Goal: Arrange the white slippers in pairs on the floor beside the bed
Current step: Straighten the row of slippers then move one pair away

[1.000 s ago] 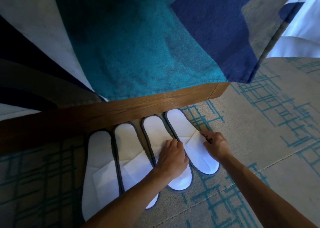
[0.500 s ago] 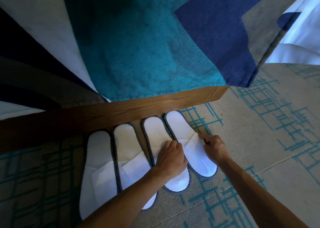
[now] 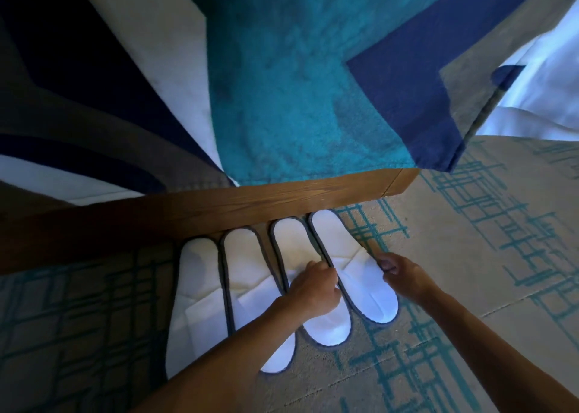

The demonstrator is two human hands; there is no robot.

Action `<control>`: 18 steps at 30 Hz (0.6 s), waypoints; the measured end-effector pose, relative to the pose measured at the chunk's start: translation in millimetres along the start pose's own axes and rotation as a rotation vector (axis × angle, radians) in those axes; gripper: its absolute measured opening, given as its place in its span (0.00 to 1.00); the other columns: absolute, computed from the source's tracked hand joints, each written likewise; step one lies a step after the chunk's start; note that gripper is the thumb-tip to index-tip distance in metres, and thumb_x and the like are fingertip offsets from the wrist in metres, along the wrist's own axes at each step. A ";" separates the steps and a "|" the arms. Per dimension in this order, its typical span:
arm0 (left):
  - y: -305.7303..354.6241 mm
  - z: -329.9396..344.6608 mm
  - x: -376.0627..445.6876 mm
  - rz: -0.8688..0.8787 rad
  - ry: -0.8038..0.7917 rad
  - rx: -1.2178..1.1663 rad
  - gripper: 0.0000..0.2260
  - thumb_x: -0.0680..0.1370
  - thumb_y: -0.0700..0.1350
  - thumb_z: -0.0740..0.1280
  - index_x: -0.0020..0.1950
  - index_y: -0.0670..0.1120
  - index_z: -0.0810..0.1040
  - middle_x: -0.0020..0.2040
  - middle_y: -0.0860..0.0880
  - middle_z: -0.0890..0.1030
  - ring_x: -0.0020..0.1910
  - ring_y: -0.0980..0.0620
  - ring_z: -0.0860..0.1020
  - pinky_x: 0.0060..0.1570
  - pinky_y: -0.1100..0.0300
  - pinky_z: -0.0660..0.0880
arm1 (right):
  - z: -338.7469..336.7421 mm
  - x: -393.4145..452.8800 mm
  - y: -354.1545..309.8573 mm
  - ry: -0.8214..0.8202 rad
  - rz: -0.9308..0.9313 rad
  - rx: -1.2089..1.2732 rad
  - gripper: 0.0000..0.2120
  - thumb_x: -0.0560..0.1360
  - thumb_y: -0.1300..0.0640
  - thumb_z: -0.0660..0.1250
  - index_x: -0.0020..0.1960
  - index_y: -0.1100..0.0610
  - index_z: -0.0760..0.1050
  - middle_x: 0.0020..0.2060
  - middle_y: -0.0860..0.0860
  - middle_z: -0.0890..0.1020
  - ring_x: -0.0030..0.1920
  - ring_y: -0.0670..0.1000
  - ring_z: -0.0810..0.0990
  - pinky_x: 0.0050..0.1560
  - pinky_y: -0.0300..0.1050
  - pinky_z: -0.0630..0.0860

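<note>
Several flat white slippers with dark edging lie side by side on the carpet, one end of each against the wooden bed frame (image 3: 250, 199). The two on the left (image 3: 195, 290) (image 3: 247, 268) lie in shadow. My left hand (image 3: 313, 290) rests on the third slipper (image 3: 289, 243), its fingers curled at the edge between that slipper and the rightmost slipper (image 3: 341, 246). My right hand (image 3: 399, 271) pinches the right edge of the rightmost slipper. My left forearm hides parts of the second and third slippers.
A teal, navy and grey bed runner (image 3: 297, 99) hangs over the bed's side down to the frame. White bedding (image 3: 545, 93) shows at the upper right. Beige carpet with teal line patterns (image 3: 485, 240) spreads to the right and in front.
My left hand's fingers have curled in at the seam between the two right slippers. My right hand still holds the rightmost slipper's edge. The camera has tilted slightly.
</note>
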State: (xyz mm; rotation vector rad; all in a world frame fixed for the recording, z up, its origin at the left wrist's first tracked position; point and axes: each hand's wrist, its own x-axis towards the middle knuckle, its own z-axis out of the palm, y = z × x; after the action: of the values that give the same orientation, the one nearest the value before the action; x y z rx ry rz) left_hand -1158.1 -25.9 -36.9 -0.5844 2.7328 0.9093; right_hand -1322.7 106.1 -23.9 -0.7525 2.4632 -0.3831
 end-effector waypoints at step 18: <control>-156.1 -24.4 -203.6 -0.480 0.405 -0.020 0.27 0.75 0.45 0.66 0.73 0.49 0.63 0.70 0.47 0.67 0.65 0.49 0.70 0.60 0.56 0.73 | 92.9 -117.6 -113.1 0.034 -0.483 0.007 0.17 0.71 0.62 0.63 0.59 0.58 0.76 0.57 0.55 0.78 0.57 0.56 0.76 0.55 0.40 0.71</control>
State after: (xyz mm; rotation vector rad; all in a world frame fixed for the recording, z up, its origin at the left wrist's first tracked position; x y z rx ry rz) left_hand -909.4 -93.2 -37.4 -1.4899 2.7008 0.7577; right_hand -1138.7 73.4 -6.3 -1.3499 2.2879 -0.5818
